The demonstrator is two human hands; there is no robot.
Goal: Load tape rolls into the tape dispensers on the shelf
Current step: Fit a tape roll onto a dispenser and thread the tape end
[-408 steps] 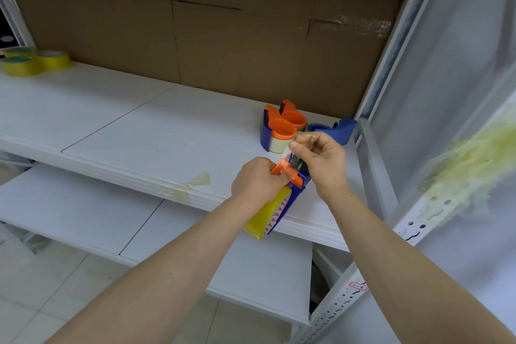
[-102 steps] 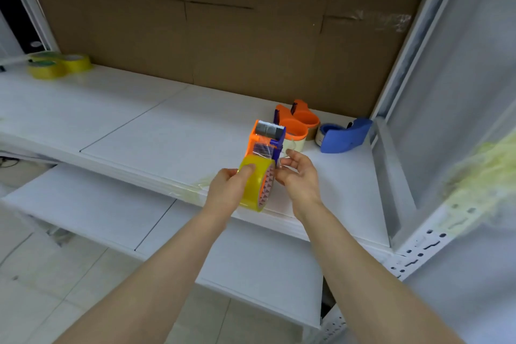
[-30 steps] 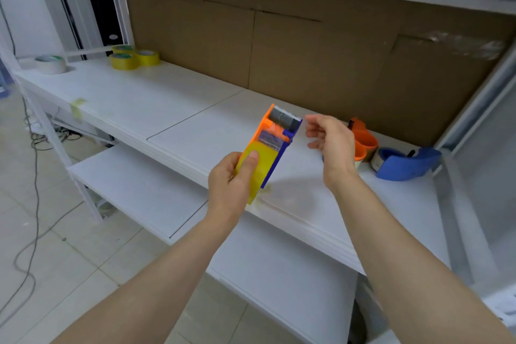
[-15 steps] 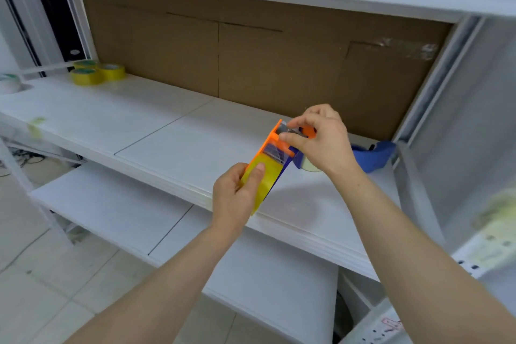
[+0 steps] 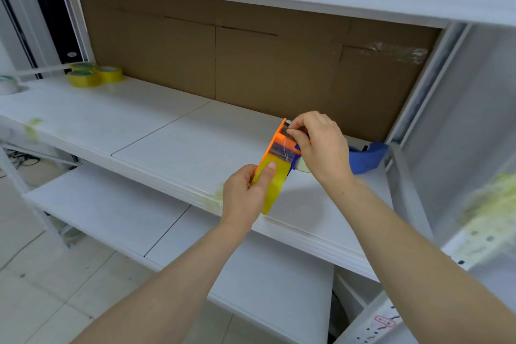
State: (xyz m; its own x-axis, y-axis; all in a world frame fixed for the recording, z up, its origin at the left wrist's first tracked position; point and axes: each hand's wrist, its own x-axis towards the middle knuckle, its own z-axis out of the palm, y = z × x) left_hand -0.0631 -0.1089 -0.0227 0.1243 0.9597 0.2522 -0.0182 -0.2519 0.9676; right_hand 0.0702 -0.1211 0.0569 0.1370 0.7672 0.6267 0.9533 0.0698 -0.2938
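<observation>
An orange and blue tape dispenser [image 5: 280, 146] with a yellow tape roll [image 5: 272, 187] loaded in it is held above the white shelf [image 5: 173, 134]. My left hand [image 5: 244, 194] grips the roll end, thumb lying on the yellow tape. My right hand [image 5: 318, 145] pinches the tape end at the dispenser's top by the roller. A blue dispenser [image 5: 368, 158] lies on the shelf behind my right hand, at the back right corner. Another dispenser there is mostly hidden by my right hand.
Three yellow tape rolls [image 5: 92, 75] sit at the far left of the shelf, and a white roll [image 5: 7, 84] lies further left. A brown cardboard back panel [image 5: 251, 64] closes the shelf. A lower white shelf [image 5: 117, 212] sits beneath. A metal upright [image 5: 413, 109] bounds the right side.
Over the last second my right hand came back onto the dispenser's top and now pinches the tape there. The view has shifted slightly; my left hand keeps its grip.
</observation>
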